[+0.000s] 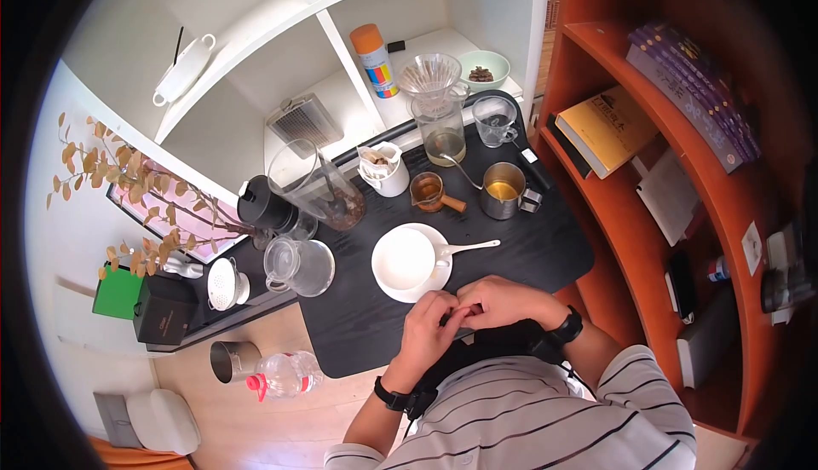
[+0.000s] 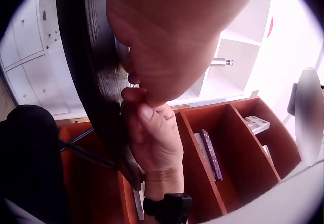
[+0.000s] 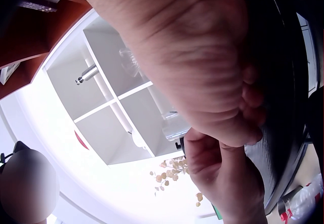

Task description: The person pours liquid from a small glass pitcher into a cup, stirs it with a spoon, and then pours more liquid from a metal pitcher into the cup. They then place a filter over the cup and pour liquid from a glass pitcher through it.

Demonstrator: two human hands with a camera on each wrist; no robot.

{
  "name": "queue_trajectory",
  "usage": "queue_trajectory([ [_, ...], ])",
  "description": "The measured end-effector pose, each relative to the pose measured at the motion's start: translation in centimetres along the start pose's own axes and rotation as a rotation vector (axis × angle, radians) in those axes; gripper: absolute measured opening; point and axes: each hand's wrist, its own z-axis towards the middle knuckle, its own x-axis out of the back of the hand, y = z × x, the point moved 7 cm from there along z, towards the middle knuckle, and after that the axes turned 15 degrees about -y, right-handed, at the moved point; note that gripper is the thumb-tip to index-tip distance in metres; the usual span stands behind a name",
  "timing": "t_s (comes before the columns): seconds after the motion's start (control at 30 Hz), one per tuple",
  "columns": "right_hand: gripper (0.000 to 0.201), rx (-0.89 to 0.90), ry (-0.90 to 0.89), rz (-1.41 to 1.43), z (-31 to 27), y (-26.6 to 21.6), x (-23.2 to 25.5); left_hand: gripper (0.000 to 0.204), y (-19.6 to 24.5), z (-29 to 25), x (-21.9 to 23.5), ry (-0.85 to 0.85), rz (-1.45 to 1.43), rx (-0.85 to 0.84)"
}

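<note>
In the head view, my left hand (image 1: 426,331) and my right hand (image 1: 509,301) meet at the table's front edge. Their fingers are bent, with fingertips touching; I cannot tell whether anything small lies between them. The left wrist view has the right hand (image 2: 154,133) with its thumb against its bent fingers, partly covered by the left palm. From the right wrist, the left hand (image 3: 223,176) shows with curled fingers under the right palm. Just beyond both hands sit a white bowl (image 1: 404,259) on a white saucer (image 1: 433,293) and a white spoon (image 1: 474,247).
Behind the bowl stand a wooden-handled small glass pitcher (image 1: 427,190), a metal pitcher (image 1: 504,190) with yellowish liquid, and a white canister (image 1: 384,170). A glass jug (image 1: 298,267) and tall glass vessel (image 1: 317,184) are at left. A plastic bottle (image 1: 285,374) lies on the floor.
</note>
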Motion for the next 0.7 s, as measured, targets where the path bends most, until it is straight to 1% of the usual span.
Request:
queue_trajectory([
  [0.03, 0.016, -0.001, -0.001, 0.000, 0.0, -0.1, 0.0, 0.026, 0.9, 0.3, 0.5, 0.062, 0.071, -0.103],
  [0.07, 0.017, -0.006, 0.003, 0.068, 0.0, -0.2, 0.0, 0.026, 1.9, 0.3, 0.8, 0.124, 0.142, -0.206],
  [0.1, 0.017, -0.012, 0.007, 0.136, 0.0, -0.2, 0.0, 0.026, 2.0, 0.3, 0.7, 0.125, 0.141, -0.205],
  [0.17, 0.017, -0.017, -0.002, 0.116, -0.1, -0.1, 0.0, 0.027, 1.8, 0.3, 0.6, 0.130, 0.082, -0.143],
  [0.2, 0.017, -0.021, -0.008, 0.097, -0.1, 0.0, 0.0, 0.027, 1.8, 0.1, 0.6, 0.132, 0.082, -0.143],
  [0.27, 0.017, 0.000, -0.004, 0.067, 0.0, 0.3, -0.1, 0.025, 0.7, -0.1, 0.2, 0.048, 0.014, -0.042],
  [0.3, 0.017, 0.022, 0.001, 0.037, 0.0, 0.3, -0.1, 0.025, 0.6, -0.3, 0.2, 0.049, 0.015, -0.043],
  [0.37, 0.017, 0.001, -0.031, -0.001, 0.0, 0.3, -0.1, 0.018, -0.1, -0.7, 0.0, 0.009, 0.017, 0.040],
  [0.43, 0.018, -0.020, -0.065, -0.036, 0.0, 0.2, -0.1, 0.015, -0.1, -0.8, 0.2, 0.016, 0.024, 0.043],
  [0.5, 0.015, 0.005, -0.060, 0.084, -0.2, 0.2, 0.2, 0.013, -0.2, -1.2, 0.5, 0.026, 0.030, 0.050],
  [0.53, 0.015, 0.005, -0.062, 0.085, -0.3, 0.1, 0.4, 0.012, -0.3, -1.5, 0.9, 0.035, 0.041, 0.055],
  [0.6, 0.013, 0.050, -0.049, 0.253, -0.8, -0.1, 1.0, 0.012, -0.6, -2.2, 1.8, 0.044, 0.053, 0.059],
  [0.67, 0.013, 0.043, -0.043, 0.270, -1.7, 0.4, 1.7, 0.012, -1.4, -3.3, 3.3, 0.100, 0.070, 0.151],
  [0.7, 0.014, 0.029, -0.008, 0.257, -2.3, 0.9, 2.4, 0.012, -2.1, -4.1, 4.0, 0.137, 0.049, 0.217],
])
